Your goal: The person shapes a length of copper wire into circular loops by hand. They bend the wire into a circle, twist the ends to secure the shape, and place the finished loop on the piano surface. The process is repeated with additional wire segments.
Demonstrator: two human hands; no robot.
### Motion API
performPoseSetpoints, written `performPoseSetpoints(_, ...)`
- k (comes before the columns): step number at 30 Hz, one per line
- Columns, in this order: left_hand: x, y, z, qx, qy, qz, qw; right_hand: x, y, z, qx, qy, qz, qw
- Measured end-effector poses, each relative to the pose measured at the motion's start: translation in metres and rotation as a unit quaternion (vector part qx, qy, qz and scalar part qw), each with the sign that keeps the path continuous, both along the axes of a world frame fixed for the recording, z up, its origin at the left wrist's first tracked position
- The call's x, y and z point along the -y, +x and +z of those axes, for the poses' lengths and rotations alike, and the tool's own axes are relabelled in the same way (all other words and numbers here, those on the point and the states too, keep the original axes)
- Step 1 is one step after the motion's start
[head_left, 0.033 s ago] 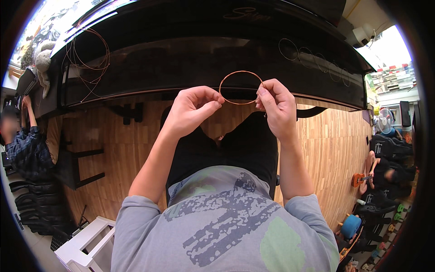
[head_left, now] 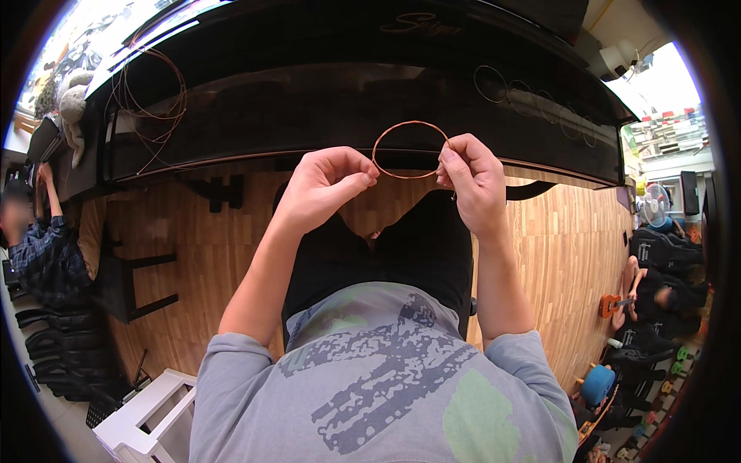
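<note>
Both hands are raised in front of me over my lap. They hold a small round coil of copper-coloured wire point(head_left: 409, 123) between them. My left hand point(head_left: 328, 189) pinches the coil's left side with thumb and fingers. My right hand point(head_left: 471, 181) pinches its right side. The coil stands upright against the dark front of a black piano point(head_left: 324, 85). My black trousers and grey printed shirt fill the lower middle of the view.
Loose copper wires point(head_left: 154, 89) lie on the piano's left top, and thin wire coils point(head_left: 494, 83) on its right. A person point(head_left: 38, 247) sits far left by a black bench point(head_left: 139, 282). A white rack point(head_left: 147, 420) stands on the wooden floor point(head_left: 571, 247). An orange ukulele point(head_left: 614, 305) lies far right.
</note>
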State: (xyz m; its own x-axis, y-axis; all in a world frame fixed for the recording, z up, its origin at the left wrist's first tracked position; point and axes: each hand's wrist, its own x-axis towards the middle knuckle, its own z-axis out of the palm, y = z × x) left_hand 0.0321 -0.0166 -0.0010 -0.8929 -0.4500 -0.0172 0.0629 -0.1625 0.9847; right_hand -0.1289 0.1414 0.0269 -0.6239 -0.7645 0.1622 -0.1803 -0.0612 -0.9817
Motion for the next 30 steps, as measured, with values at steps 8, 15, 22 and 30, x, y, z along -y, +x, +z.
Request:
performPoseSetpoints(8,0.018,0.020,0.030,0.126,-0.099,-0.067,0.985,-0.011,-0.018,0.004,0.015,0.002,0.076,0.997)
performPoseSetpoints(15,0.017,0.022,0.024,0.090,-0.088,-0.026,0.992,-0.005,-0.009,0.010,0.055,0.031,0.107,0.992)
performPoseSetpoints(22,-0.001,0.010,0.018,0.103,-0.121,-0.046,0.986,0.003,-0.002,0.009,0.076,0.024,0.109,0.991)
performPoseSetpoints(30,0.002,-0.032,0.039,0.013,-0.180,-0.036,0.983,0.007,-0.002,0.008,0.132,0.057,0.198,0.970)
